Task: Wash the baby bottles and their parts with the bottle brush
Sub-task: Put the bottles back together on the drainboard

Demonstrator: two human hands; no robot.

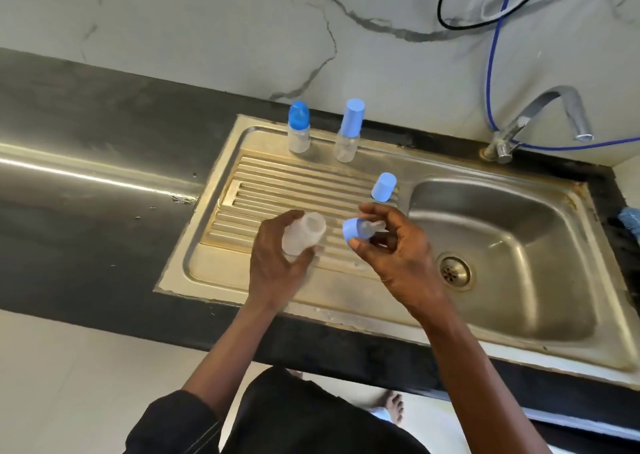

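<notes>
Well, the open bottle (304,237) is clear thin plastic and looks empty, so it should be light, fairly stiff and hard to break, though slippery once wet and soapy. The left hand (277,256) has its fingers and thumb curled round the bottle's body over the draining board (277,183), mouth tilted up. That is the sound place to hold it, leaving the neck free for a brush.

The right hand (398,256) pinches the blue ring (355,233) by its rim. The soft clear teat (375,226) still sits in the ring and will likely fold under any pressure, so the hard ring is the part to grip. The two hands are near each other but apart.

A loose blue cap (383,187) stands on the board beside the sink bowl (519,245). A short bottle (299,131) and a tall bottle (348,135), both capped, stand at the back.

No brand, label or readable writing shows on any of them. No brush can be made out for certain.
</notes>
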